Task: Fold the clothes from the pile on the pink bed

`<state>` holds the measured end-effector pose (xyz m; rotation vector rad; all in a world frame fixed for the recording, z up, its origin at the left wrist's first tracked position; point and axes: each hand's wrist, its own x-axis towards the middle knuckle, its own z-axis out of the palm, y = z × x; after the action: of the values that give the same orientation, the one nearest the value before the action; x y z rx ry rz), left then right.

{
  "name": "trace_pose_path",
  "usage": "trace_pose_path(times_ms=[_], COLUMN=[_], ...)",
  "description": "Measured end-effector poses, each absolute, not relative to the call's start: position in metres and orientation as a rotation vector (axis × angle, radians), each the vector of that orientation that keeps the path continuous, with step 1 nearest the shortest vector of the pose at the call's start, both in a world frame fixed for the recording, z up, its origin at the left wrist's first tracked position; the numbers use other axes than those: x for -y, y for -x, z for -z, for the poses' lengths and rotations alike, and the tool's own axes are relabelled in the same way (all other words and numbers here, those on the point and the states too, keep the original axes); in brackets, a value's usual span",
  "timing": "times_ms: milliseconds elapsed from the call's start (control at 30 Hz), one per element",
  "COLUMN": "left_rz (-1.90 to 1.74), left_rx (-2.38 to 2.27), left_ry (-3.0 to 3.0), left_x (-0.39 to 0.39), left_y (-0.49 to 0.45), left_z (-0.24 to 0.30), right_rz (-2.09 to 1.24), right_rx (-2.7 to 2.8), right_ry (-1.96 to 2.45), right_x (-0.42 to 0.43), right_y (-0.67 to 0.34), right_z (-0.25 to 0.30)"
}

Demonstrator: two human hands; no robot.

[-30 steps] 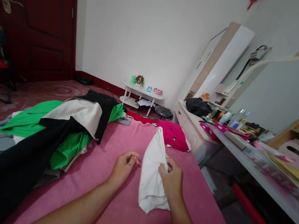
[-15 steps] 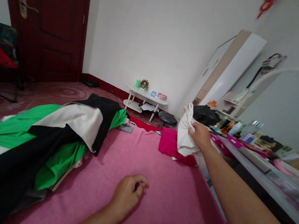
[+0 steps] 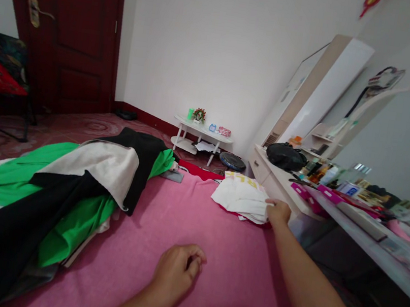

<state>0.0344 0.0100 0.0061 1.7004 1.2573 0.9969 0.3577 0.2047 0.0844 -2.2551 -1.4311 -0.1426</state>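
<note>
A folded white T-shirt (image 3: pixel 242 198) with yellow lettering lies at the far right of the pink bed cover (image 3: pixel 161 239). It rests on a folded pink-red garment (image 3: pixel 227 211), of which just a thin edge shows. My right hand (image 3: pixel 278 213) pinches the T-shirt's right edge. Curled loosely over the middle of the cover, my left hand (image 3: pixel 178 267) has nothing visible in it. To its left is a loose heap of clothes: a black and white garment (image 3: pixel 105 162) on top, with a green garment (image 3: pixel 57 239) under it.
Along the right side runs a dressing table (image 3: pixel 379 246) with bottles and boxes, and a black bag (image 3: pixel 286 157) farther back. A low white table (image 3: pixel 204 132) and a round stool (image 3: pixel 232 161) stand beyond the bed. At the left are a chair (image 3: pixel 0 77) and a door (image 3: pixel 73 26).
My right hand has lowered the white T-shirt, which hung upright, so it now lies flat over the pink-red garment. My left hand has hardly moved.
</note>
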Motion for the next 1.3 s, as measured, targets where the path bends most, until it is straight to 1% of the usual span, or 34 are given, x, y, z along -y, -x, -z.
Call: trace_pose_path(times_ms=[100, 167, 233, 300, 400, 467, 533, 867, 1133, 1233, 1300], left_rz=[-0.993, -0.985, -0.974, -0.973, -0.994, -1.005, -1.012, -0.990, -0.926, -0.853, -0.874], left_rx=[-1.251, -1.261, -1.275, -1.282, -1.278, -1.276, -1.275, -1.277, -1.206, -1.122, -1.127], left_ry=[-1.713, -1.729, -1.747, -1.759, -1.773, -1.778, -1.781, -1.872, -1.970, -2.067, -2.140], left_x=[-0.010, -0.010, -0.010, -0.009, -0.008, -0.008, -0.008, -0.002, 0.004, -0.004, -0.021], left_y=[-0.034, -0.034, -0.033, -0.033, -0.033, -0.033, -0.033, -0.028, -0.030, -0.013, 0.014], left_z=[-0.008, -0.008, -0.009, -0.009, -0.009, -0.009, -0.008, -0.016, -0.009, -0.031, -0.065], right_rz=[0.235, 0.289, 0.399, 0.453, 0.307, 0.193, 0.164, 0.085, 0.128, 0.121, 0.101], right_rx=[1.395, 1.386, 1.449, 1.679, 1.955, 1.887, 1.790, 1.650, 1.809, 1.831, 1.825], right_ry=[2.270, 2.291, 2.248, 2.188, 2.275, 2.407, 2.467, 2.569, 2.443, 2.415, 2.417], right_x=[-0.202, -0.195, -0.186, -0.177, -0.167, -0.163, -0.159, -0.100, -0.043, -0.036, -0.036], right_y=[-0.363, -0.359, -0.347, -0.332, -0.312, -0.303, -0.296, -0.243, -0.200, -0.199, -0.199], right_z=[-0.097, -0.095, -0.081, -0.057, -0.018, 0.001, 0.012, 0.012, 0.009, 0.006, 0.004])
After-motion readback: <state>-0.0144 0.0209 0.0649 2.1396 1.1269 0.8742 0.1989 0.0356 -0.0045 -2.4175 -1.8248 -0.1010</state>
